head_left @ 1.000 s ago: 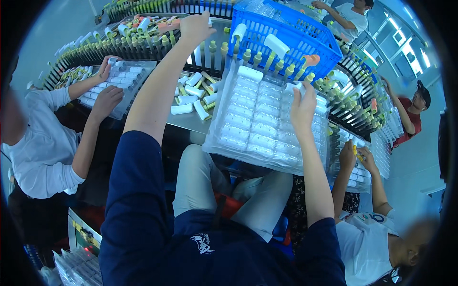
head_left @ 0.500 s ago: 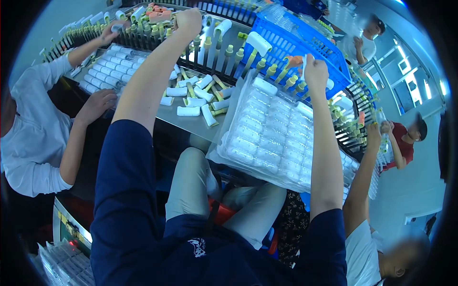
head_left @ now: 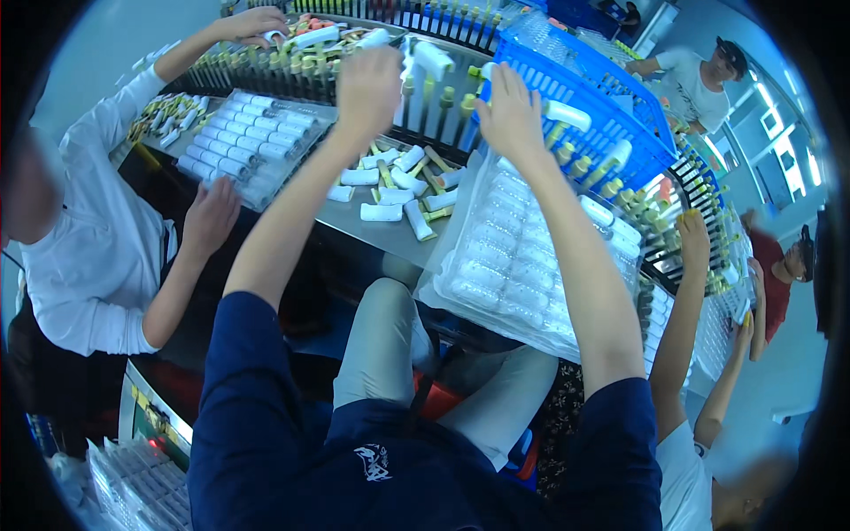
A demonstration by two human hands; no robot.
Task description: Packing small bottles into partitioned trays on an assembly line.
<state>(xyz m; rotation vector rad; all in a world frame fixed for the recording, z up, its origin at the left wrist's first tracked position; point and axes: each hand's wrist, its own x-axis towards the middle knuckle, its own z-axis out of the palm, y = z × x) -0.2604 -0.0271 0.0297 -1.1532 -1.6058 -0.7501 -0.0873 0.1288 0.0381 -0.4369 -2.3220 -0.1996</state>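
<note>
Both hands up at the peg rack, tray on the near side

Remote on the head cam, I've got grey trousers [head_left: 376, 345] & navy sleeves nearest me. Lower L, a stack of clear packs [head_left: 137, 482] sits beside the wearer.

Next out: clear tray [head_left: 440, 292], tilted, at the bench edge approx. above the R knee, w/ white pieces [head_left: 598, 210] in its rows; the R forearm crosses over it. Left of it, loose white pieces [head_left: 381, 212] & yellow-green bits lie in a heap on the metal bench [head_left: 396, 234].

Beyond, the peg rack [head_left: 445, 99], dark posts w/ yellow-green tips. R hand [head_left: 512, 113] is at the posts, fingers extended, thumb apart, a white piece [head_left: 487, 69] right by the fingertips; can't tell if it's gripped. L hand [head_left: 369, 93] is back-on to me, fingertips hidden, so can't tell its grip; another white piece [head_left: 376, 37] shows just past it.

Behind the rack, R side: blue crate [head_left: 553, 80]. Farther off, a co-worker in a white tee [head_left: 691, 88] & dark cap.
</note>
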